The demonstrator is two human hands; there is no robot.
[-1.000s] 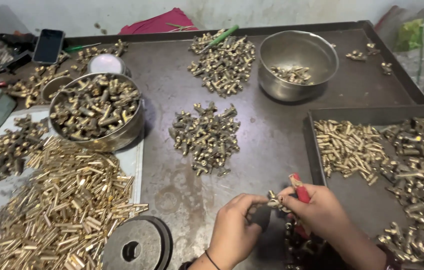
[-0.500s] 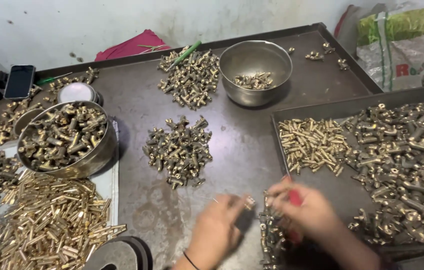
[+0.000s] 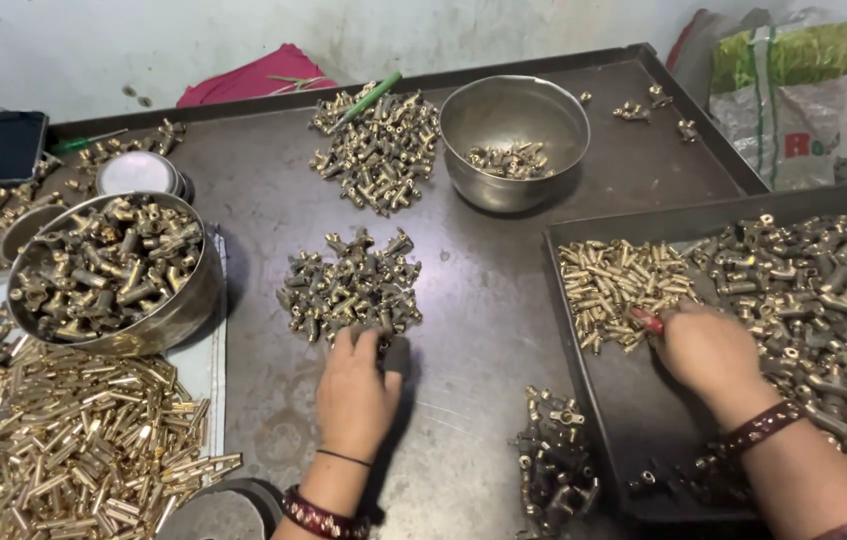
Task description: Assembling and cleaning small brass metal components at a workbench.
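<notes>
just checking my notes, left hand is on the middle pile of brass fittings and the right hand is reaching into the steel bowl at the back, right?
Not quite. The left hand is at the middle pile of brass fittings, but the right hand is in the dark tray, at the small brass pins, not in the steel bowl. The head view shows this.

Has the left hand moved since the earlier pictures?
Yes. The left hand went forward, away from the right hand, up to the middle pile of fittings.

Soft, even light; faint shadows beside the bowls; brass glints; sharp focus, slight edge distortion.
</notes>
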